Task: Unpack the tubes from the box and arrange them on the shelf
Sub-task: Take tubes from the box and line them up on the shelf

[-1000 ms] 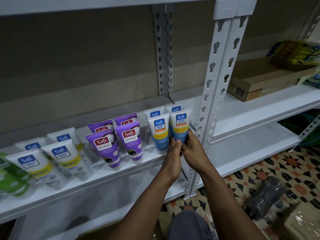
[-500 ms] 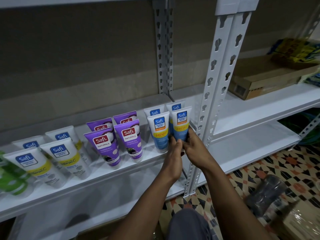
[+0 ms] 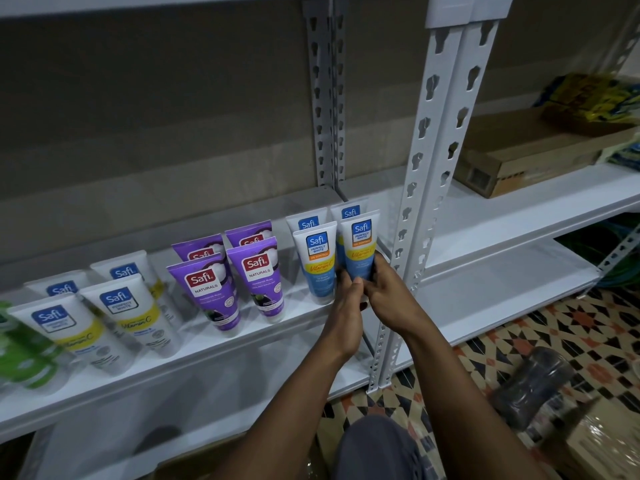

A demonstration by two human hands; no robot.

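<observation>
Rows of Safi tubes stand cap-down on the white shelf (image 3: 207, 351): white-and-yellow tubes (image 3: 131, 317) at left, purple tubes (image 3: 211, 289) in the middle, blue-and-white tubes (image 3: 317, 261) at right. Both hands hold the front right blue tube (image 3: 360, 247) by its lower end, next to the slotted upright. My left hand (image 3: 344, 317) pinches its lower left side, and my right hand (image 3: 391, 299) wraps its lower right side. The tube's cap is hidden behind my fingers.
A slotted white upright (image 3: 426, 188) stands just right of the held tube. Green tubes (image 3: 20, 355) sit at the far left. A cardboard box (image 3: 519, 154) lies on the right shelf. A dark wrapped bundle (image 3: 530, 386) and a plastic-wrapped box (image 3: 602, 441) rest on the patterned floor.
Both hands stay on the front right blue tube; it has barely shifted, and the view has tilted slightly.
</observation>
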